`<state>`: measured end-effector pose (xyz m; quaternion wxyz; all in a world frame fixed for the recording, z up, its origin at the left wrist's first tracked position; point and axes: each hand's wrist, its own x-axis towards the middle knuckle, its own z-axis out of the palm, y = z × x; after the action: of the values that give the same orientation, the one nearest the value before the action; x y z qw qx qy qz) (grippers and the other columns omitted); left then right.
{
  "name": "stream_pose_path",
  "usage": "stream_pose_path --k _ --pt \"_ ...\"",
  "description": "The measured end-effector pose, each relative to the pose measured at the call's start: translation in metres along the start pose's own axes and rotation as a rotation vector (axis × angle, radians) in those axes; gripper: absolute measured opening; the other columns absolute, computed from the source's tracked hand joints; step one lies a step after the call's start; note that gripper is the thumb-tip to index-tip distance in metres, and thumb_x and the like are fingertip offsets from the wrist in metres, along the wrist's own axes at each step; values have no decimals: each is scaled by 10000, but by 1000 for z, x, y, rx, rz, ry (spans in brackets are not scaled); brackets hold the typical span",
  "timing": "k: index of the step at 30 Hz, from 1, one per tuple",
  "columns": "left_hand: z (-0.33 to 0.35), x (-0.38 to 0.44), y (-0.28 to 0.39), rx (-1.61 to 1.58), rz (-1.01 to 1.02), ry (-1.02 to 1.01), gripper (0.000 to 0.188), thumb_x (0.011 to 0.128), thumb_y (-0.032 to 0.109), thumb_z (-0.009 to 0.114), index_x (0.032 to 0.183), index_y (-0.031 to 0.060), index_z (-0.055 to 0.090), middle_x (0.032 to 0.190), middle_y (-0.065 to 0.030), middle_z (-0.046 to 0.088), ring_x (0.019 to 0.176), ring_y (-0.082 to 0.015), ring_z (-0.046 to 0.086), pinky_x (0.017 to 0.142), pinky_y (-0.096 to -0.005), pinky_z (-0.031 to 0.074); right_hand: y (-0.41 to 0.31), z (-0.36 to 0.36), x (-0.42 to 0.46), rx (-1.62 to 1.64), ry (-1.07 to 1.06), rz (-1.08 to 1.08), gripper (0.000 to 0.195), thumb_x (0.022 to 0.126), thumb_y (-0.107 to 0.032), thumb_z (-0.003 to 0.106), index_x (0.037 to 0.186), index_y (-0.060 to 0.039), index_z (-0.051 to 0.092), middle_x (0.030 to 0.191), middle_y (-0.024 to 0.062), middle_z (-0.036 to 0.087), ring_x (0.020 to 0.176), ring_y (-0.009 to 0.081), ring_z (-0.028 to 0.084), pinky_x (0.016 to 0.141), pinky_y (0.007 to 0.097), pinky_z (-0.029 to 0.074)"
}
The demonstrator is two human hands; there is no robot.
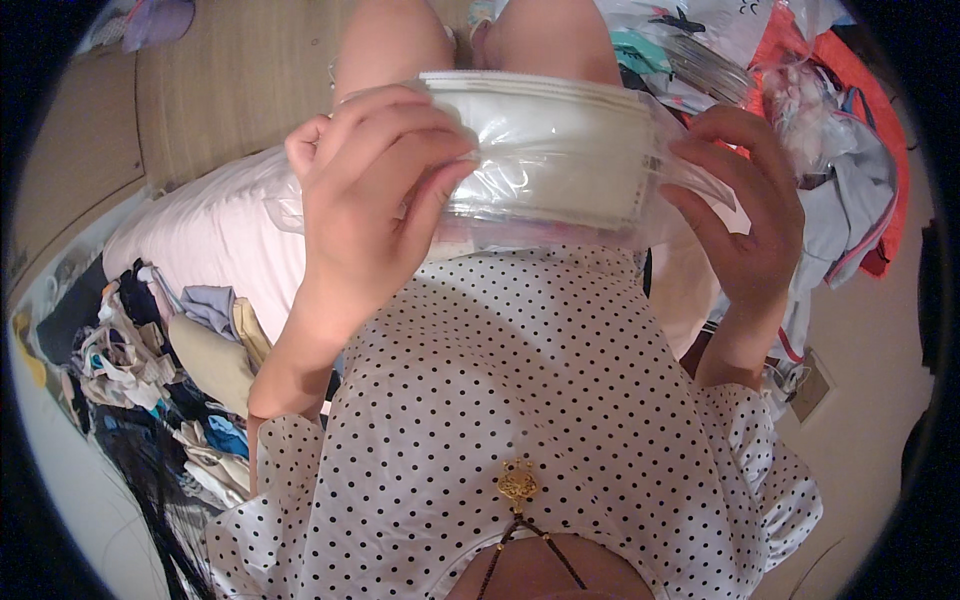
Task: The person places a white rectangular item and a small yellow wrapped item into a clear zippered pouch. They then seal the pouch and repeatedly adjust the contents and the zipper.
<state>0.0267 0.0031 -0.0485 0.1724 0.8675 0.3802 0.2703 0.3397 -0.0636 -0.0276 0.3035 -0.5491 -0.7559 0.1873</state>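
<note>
A clear plastic bag with a stack of flat white items inside, which look like disposable face masks, lies across the lap, above the thighs. Its film is shiny and creased, and a ribbed edge runs along the top of the stack. My left hand pinches the film at the bag's left part between thumb and fingers. At the right end, my right hand has its fingers and thumb on the loose film, part of which runs between them. Something pinkish shows under the bag's lower edge.
Folded and heaped clothes lie at the left beside a pale pink cushion or cover. Plastic packaging, a red-orange bag and grey cloth are at the upper right. Wooden flooring shows at the upper left.
</note>
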Motion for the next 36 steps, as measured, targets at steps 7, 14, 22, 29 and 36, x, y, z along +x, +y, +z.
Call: stream_pose_path --k 7,14,22,29,36 --pt "-12 3 4 -32 -73 -55 217 813 72 854 1018 60 785 1104 -74 742 1159 -281 679 983 -378 451 -6 5 5 -113 51 -48 310 759 -65 860 1052 -27 765 1036 96 699 993 303 683 860 401 552" --pt "-17 -5 -10 -88 -57 -102 246 841 10 825 1081 11 772 1207 -119 760 1151 -318 703 998 -403 532 -47 46 44 -240 95 -242 292 793 -61 811 1077 -32 752 1072 83 700 1045 296 681 881 397 551" --pt "-4 -11 -11 -111 -75 23 164 844 75 820 1001 71 772 1081 -35 756 1010 -262 699 924 -384 481 -51 96 70 -119 -6 -341 202 751 -97 768 920 -48 669 955 59 613 945 269 629 788 390 532" --pt "5 -15 -14 -128 -83 47 115 858 83 803 968 94 774 1050 -9 754 978 -238 696 882 -367 461 -43 68 66 -160 -136 -283 186 751 -45 774 895 -26 658 954 81 622 957 295 635 800 413 548" --pt "3 -15 -23 -188 -170 65 140 828 52 819 953 75 759 1022 -28 750 966 -264 692 851 -364 469 -7 -2 56 -306 -137 -117 176 830 2 798 968 21 690 1035 113 675 992 305 666 885 391 542"
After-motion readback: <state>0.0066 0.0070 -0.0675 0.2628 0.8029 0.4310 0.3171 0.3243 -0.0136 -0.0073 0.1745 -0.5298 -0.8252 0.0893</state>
